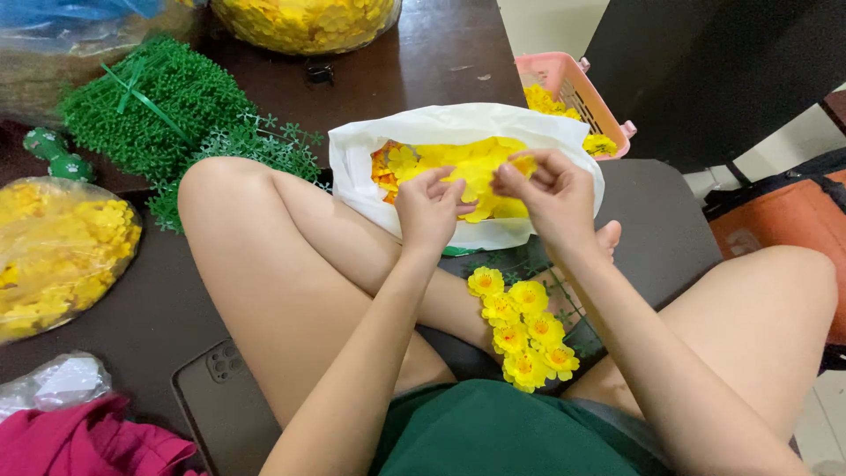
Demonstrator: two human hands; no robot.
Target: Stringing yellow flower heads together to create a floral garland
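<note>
A loose yellow fabric flower petal (477, 181) is pinched between both hands over the open white plastic bag (352, 167) of petals, held up close so the layers can be picked apart. The left hand (429, 208) grips its near edge with thumb and forefinger closed tight; the right hand (551, 194) pinches the far edge the same way, other fingers fanned clear. At six o'clock from the bag, a finished sprig of yellow flowers (523, 330) lies across the crossed legs, within reach. At two o'clock sits a pink basket (573, 84); at ten o'clock, green plastic foliage (167, 101). A dark phone (220, 405) rests at seven o'clock.
</note>
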